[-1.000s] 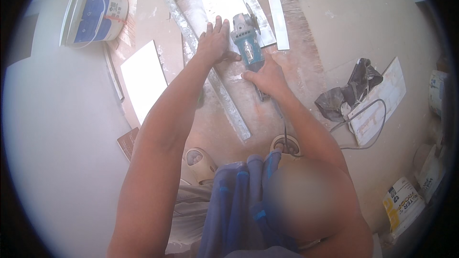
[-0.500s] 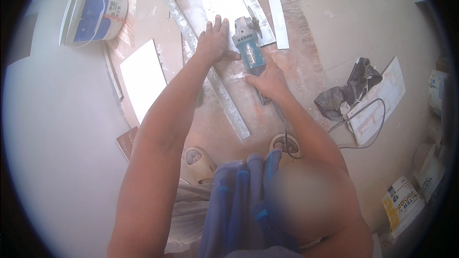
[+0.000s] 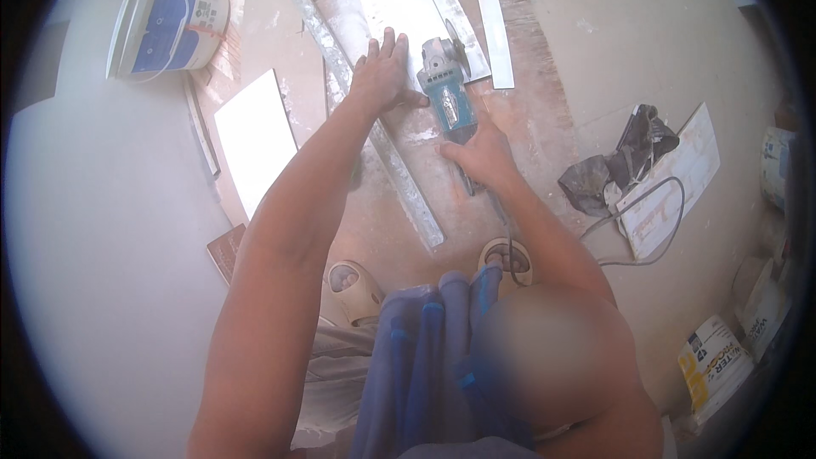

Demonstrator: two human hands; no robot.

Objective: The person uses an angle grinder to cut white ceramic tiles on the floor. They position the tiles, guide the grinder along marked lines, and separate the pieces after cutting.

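Gripping: right hand (image 3: pixel 480 151) is wrapped around the rear body of the blue angle grinder (image 3: pixel 448 93).
Pressing: left hand (image 3: pixel 384 76) lies flat, fingers spread wide, on the white tile (image 3: pixel 398 8), holding nothing.
Grinder place: its disc end rests at the tile's right edge, on the floor (image 3: pixel 646 42).
Bucket (image 3: pixel 166 24): white and blue, lying on its side at upper left; contents cannot be told.
Bags (image 3: pixel 712 365): printed sacks at lower right, closed.
Nearby: a second white tile (image 3: pixel 255 140) and a long metal strip (image 3: pixel 374 132) beside the left forearm.
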